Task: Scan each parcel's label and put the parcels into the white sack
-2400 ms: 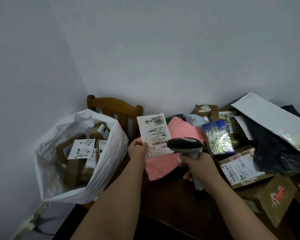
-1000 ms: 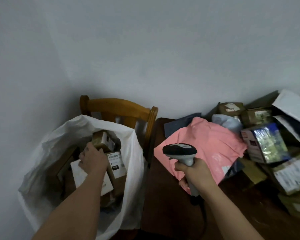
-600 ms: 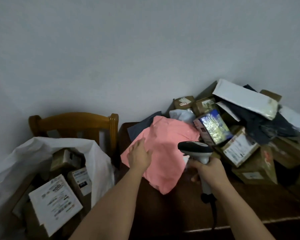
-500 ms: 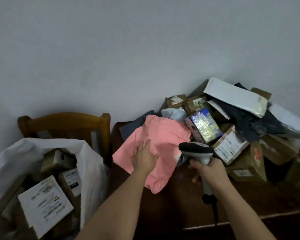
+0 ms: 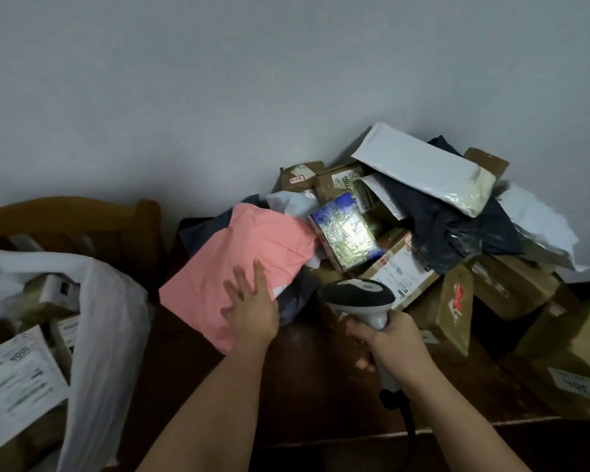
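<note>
On the near edge of the pink mailer (image 5: pixel 239 257), your left hand (image 5: pixel 251 306) lies flat, fingers spread, gripping nothing yet, likely to drag it clear of the pile. Your right hand (image 5: pixel 387 338) wraps the scanner (image 5: pixel 361 298) handle, head aimed forward for the label. The white sack (image 5: pixel 109 321) gapes just left of the surface (image 5: pixel 307 386), within easy reach.

One pink mailer (image 5: pixel 239 264) at centre. One scanner (image 5: pixel 360 299) lower centre. One white sack (image 5: pixel 106 321) at left. One chair (image 5: pixel 82 219) behind it. Two hands: left (image 5: pixel 252 310), right (image 5: pixel 387 335).
</note>
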